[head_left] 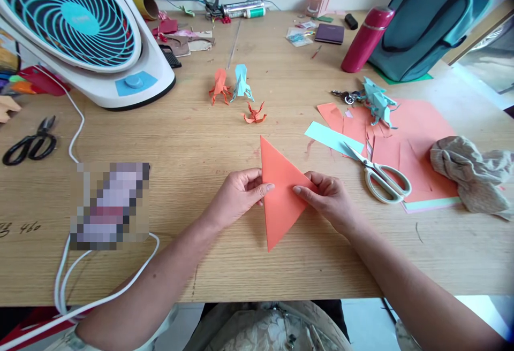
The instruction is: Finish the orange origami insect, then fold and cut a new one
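Observation:
An orange sheet of paper folded into a triangle [279, 201] is held up between my two hands above the table. My left hand [246, 193] pinches its long left edge, thumb on the front face and fingers behind. My right hand [325, 196] grips the right corner in the same way, thumb in front. Beyond the paper stand an orange folded paper figure [220, 86], a light blue one [241, 82] and a small orange piece with curled points [254, 114].
White-handled scissors [385, 180] lie right, by a blue paper strip [331, 136] and orange sheets [421, 121]. A blue paper insect [377, 102], cloth [469, 172], pink flask [367, 40] and teal bag [425, 30] are rightward. Left are a fan [132, 81], black scissors [34, 142] and blurred phone [112, 204].

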`<state>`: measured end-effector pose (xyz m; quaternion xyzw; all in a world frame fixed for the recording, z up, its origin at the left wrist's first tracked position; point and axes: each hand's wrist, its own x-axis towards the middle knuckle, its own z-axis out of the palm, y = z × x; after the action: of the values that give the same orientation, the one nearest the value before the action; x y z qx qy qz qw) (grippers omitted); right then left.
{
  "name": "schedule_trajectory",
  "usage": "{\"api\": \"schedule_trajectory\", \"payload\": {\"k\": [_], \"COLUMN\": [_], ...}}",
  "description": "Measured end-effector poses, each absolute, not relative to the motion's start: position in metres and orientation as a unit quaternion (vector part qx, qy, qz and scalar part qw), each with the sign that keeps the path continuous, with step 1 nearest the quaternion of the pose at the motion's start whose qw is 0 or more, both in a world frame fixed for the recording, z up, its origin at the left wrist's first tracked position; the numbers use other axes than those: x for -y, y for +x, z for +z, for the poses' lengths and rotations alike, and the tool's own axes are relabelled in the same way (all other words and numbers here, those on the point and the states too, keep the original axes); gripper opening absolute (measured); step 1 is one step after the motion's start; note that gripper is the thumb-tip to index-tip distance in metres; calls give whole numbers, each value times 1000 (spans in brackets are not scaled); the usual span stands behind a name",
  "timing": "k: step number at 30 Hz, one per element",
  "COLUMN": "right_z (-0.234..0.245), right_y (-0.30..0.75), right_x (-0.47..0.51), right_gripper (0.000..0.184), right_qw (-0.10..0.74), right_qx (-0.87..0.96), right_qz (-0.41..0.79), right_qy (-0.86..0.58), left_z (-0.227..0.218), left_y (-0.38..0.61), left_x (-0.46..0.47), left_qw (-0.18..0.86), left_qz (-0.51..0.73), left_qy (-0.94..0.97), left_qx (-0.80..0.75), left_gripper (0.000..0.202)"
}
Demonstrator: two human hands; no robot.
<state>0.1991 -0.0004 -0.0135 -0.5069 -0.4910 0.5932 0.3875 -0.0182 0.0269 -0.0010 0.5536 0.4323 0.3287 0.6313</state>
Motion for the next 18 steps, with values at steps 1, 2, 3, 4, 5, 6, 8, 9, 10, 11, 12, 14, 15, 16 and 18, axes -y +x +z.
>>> {"api": "schedule_trajectory", "payload": {"k": [1, 2, 3, 4, 5, 6, 8, 9, 10, 11, 12, 14, 15, 16, 18], "right_z": [-14, -14, -13, -13, -12, -11, -8, -7, -7, -6, -7, -8, -9, -10, -11], "right_y": [199, 199, 199, 199, 198, 198, 196, 195, 194, 193, 193, 192, 191, 191, 190], "right_x": [1, 1, 0, 0, 0, -1, -1, -1, -1, -1, -1, -1, -1, -1, -1], "right_gripper": [33, 32, 32, 31, 31, 33, 40, 41, 40, 38, 36, 33, 33, 33, 35], "right_qw": [389, 390, 391, 392, 395, 398, 404, 405, 404, 405, 408, 427, 441, 454, 470], "right_qx": [491, 493, 495, 496, 494, 487, 465, 454, 447, 441, 435, 419, 411, 406, 408], "right_qz": [595, 597, 600, 605, 613, 624, 649, 659, 664, 665, 662, 650, 643, 636, 625], "right_qy": [-504, -499, -492, -483, -474, -464, -446, -443, -443, -447, -454, -468, -472, -473, -470], "left_z": [-1, -1, 0, 0, 0, 1, 0, 0, 0, -1, -1, -2, -3, -3, -4], "left_y": [-18, -18, -17, -17, -17, -17, -17, -16, -16, -15, -15, -14, -14, -14, -15], "left_x": [-27, -26, -26, -26, -27, -27, -27, -27, -26, -26, -26, -25, -25, -25, -25], "left_qw": [622, 609, 595, 582, 572, 565, 562, 564, 567, 571, 574, 577, 577, 574, 569], "left_qz": [340, 356, 375, 391, 402, 405, 394, 386, 379, 375, 374, 367, 359, 349, 331], "left_qy": [552, 549, 546, 543, 544, 549, 569, 578, 584, 586, 585, 579, 579, 583, 593], "left_qx": [-439, -447, -455, -462, -465, -464, -453, -446, -440, -435, -435, -444, -450, -456, -465], "left_gripper": [30, 31, 34, 38, 40, 40, 36, 34, 32, 33, 34, 40, 40, 39, 31]}}
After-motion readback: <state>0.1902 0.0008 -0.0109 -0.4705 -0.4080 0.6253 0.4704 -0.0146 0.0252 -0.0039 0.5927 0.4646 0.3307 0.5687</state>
